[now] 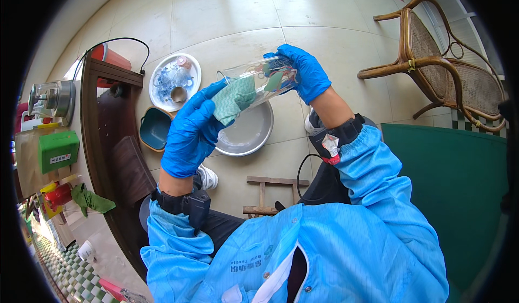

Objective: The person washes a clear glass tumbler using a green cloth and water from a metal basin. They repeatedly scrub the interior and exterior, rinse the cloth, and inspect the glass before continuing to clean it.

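Both my hands wear blue gloves and hold a clear cylindrical glass vessel point(262, 75) tilted in the air over the floor. It seems decorated with green leaves and red and blue lines. My right hand point(305, 72) is wrapped around its right end. At the left end, my left hand point(192, 128) grips a green-and-white patterned cloth point(233, 99) against the glass; whether part of the cloth is inside cannot be told. Partly hidden beneath the vessel, a round metal basin point(247, 132) on the floor holds cloudy water with some suds.
A white round tray point(196, 69) carries glassware and a small metal-coloured cup point(178, 94). Next to it stands a dark green tub point(156, 128). A dark wooden table point(91, 100) borders the left, a rattan chair point(442, 59) the right. Below is a wooden stool point(277, 180).
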